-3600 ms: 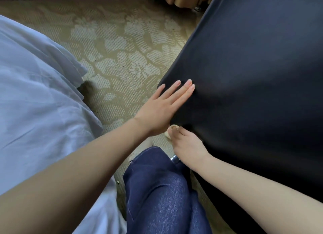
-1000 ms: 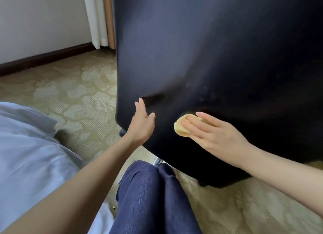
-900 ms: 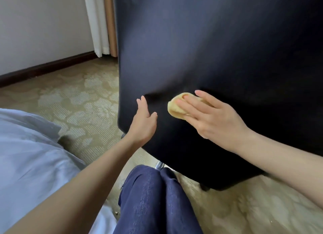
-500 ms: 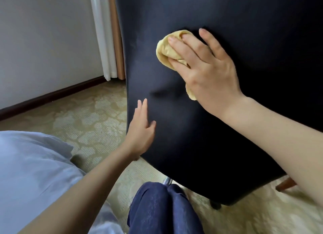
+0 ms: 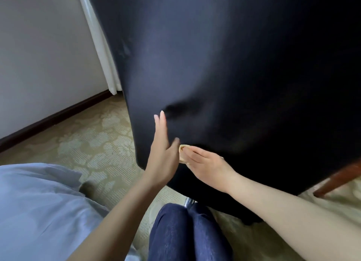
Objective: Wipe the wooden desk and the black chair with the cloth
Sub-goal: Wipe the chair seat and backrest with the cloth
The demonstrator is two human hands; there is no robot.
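Note:
The back of the black chair (image 5: 224, 75) fills most of the head view, close in front of me. My left hand (image 5: 163, 155) lies flat against its lower left edge, fingers straight and pointing up. My right hand (image 5: 205, 163) presses the yellow cloth (image 5: 182, 153) against the low part of the chair back with straight fingers. Only a small folded corner of the cloth shows beside the fingers; the rest is hidden under the hand. The wooden desk is out of view.
White bedding (image 5: 39, 212) lies at the lower left. My knee in blue jeans (image 5: 187, 233) is below the chair, beside a metal chair post (image 5: 188, 201). Patterned carpet (image 5: 82, 139), a dark baseboard, a white curtain (image 5: 97, 42) and a reddish wooden leg (image 5: 340, 179) are around.
My right hand has swept the cloth down from high on the chair back to its lower part, close beside my left hand. The left hand stayed on the chair's edge.

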